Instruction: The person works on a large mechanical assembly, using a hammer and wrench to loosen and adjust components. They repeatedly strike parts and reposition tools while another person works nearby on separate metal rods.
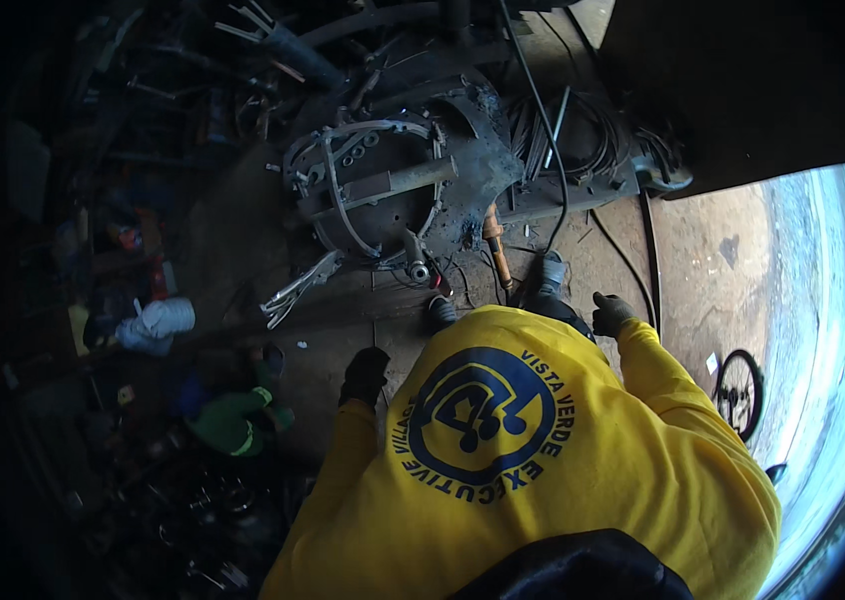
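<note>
One black cloth (583, 568), two hands (366, 374) (611, 314)

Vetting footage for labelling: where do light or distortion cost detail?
Head view: deep shadow swallows detail at left; the gloved left hand is nearly a silhouette; glare washes out the outdoor strip at far right; the bicycle wheel looks oval, possibly fisheye distortion.

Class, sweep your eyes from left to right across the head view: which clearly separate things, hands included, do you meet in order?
Green clothing, left hand, orange-brown tool, right hand, spoked wheel.
</note>
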